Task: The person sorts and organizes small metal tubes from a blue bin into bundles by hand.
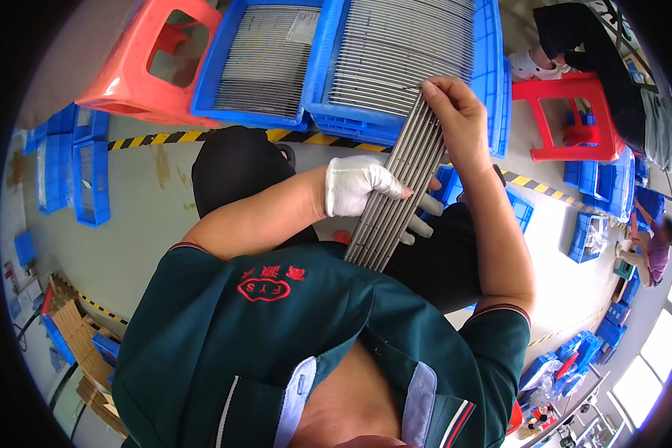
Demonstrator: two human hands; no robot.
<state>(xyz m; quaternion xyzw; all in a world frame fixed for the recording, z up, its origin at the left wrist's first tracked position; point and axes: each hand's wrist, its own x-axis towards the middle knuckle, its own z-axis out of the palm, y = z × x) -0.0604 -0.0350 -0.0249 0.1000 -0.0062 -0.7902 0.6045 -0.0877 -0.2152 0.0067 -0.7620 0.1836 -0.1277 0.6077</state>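
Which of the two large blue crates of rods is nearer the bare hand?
The right crate: the bare right hand overlaps its near corner in view, while the left crate, holding white paper, lies farther away.

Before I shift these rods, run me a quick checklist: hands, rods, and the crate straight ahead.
1. Left hand gloved: ok, white glove, holding the rods around mid-length.
2. Right hand gloved: not ok, it is bare, at the rods' upper end.
3. Rods side by side: ok, they lie in a flat row.
4. Upper ends flush: cannot tell, fingers partly cover them.
5. Blue crate open on top: ok, more rods show inside.
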